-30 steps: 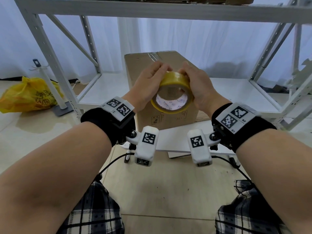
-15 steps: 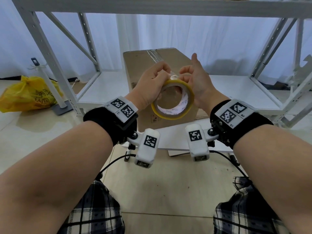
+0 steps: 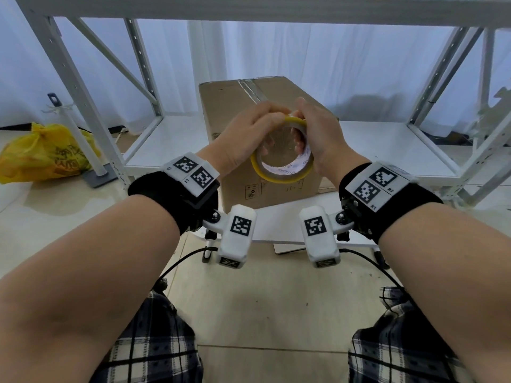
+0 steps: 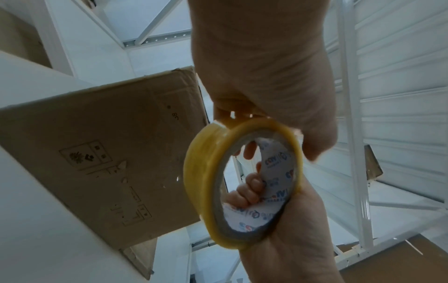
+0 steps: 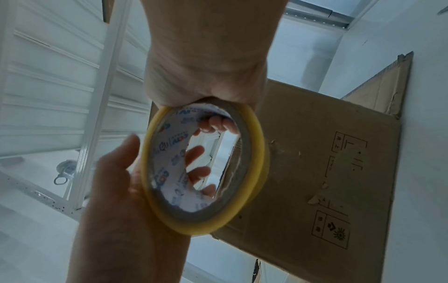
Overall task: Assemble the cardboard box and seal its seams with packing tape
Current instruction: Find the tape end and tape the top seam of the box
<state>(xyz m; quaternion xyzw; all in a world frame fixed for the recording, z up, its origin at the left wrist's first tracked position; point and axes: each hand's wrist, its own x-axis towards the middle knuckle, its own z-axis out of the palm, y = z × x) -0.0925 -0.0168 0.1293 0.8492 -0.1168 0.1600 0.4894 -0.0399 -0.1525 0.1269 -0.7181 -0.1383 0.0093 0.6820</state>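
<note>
Fingers (image 3: 300, 139) of both hands grasping yellow tape roll (image 3: 279, 175), printed white core; box (image 3: 229, 106) top taped.

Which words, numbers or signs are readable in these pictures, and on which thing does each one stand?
"38": printed on the side of the cardboard box.
"R2" and "R1": on the right wrist marker plate, beside its square codes.
Handling pictograms on the cardboard box: symbols only, no readable words.
Blue brand print inside the tape roll core: too blurred to read.
Dark print on the yellow bag: too blurred to read.
</note>
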